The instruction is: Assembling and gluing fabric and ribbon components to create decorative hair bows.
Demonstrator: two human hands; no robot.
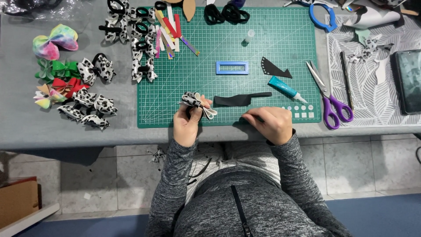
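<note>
While left hand (186, 125) pinches spotted bow (197, 103) over green mat (280, 44), right hand (269, 123) rests curled, seemingly empty, on mat edge; black strip (241, 100) between, just above. Step: bow assembly; next move likely needs wrapping strip.

open mat centre (228, 44), black strip (241, 99), glue tube (286, 88), scissors (329, 98) blocking right

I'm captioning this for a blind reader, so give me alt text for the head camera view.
Seen from above, a person's left hand pinches a black-and-white spotted bow at the edge of a green cutting mat, while the right hand rests closed beside a black strip. Purple scissors, a glue tube and finished bows lie around.
</note>
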